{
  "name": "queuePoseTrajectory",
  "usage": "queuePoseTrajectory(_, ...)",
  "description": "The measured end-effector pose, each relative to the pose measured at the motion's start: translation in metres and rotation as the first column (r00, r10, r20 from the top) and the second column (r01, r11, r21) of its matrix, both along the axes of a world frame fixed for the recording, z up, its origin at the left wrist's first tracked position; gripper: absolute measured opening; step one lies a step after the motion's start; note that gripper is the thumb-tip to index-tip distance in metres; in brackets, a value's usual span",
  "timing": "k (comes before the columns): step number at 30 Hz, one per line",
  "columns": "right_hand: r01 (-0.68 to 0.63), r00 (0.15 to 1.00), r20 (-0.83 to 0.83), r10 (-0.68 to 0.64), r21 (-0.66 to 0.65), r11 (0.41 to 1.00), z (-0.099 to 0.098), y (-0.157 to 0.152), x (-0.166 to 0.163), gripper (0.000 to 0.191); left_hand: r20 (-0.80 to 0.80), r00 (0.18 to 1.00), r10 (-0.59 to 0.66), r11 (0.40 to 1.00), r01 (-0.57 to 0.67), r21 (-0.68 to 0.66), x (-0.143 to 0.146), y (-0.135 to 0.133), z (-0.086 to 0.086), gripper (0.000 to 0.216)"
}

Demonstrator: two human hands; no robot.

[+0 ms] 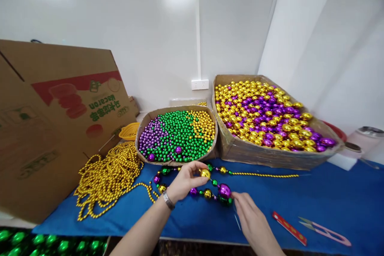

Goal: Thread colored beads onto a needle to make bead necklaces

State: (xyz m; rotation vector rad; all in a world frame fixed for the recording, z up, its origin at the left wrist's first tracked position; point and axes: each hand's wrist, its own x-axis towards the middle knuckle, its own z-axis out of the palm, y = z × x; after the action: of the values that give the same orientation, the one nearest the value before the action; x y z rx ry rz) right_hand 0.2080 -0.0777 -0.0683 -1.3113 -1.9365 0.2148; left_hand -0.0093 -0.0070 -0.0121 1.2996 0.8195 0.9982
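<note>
Seemingly threading a beaded strand of shiny round purple, green and gold beads [208,194], at six o'clock on the blue-covered desk [195,222]; pinching a glossy gold bead [205,173] with left hand [185,181], clamping the strand with right hand [250,213], toward four o'clock. Probably calling next for drawing it snug.

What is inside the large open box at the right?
The large open box shows gold beads and purple beads; whatever lies beneath the top layer is covered.

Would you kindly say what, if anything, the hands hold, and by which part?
A bead strand: the left hand grips a gold bead; the right hand seems to pinch beside a large purple bead, exact spot hidden.
</note>
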Motion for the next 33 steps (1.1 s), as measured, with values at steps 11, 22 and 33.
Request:
queuePoseTrajectory(11,-0.308,0.724,-0.682,-0.107,-0.458,0.834,-0.013,0.004,-0.005,0.035,-0.077,0.995,0.059,0.998,-0.055,0.043,0.012,-0.006,-0.002,0.053)
queuePoseTrajectory(22,-0.468,0.328,-0.905,-0.270,-0.404,0.786,0.001,0.001,-0.001,0.036,-0.079,0.996,0.046,0.987,-0.033,0.157,0.005,0.014,0.008,0.038)
queuePoseTrajectory(33,-0.434,0.220,-0.923,-0.315,-0.382,0.816,-0.001,-0.001,0.028,0.043,-0.688,0.283,0.669,0.739,-0.354,0.573,-0.131,0.095,0.005,0.025)
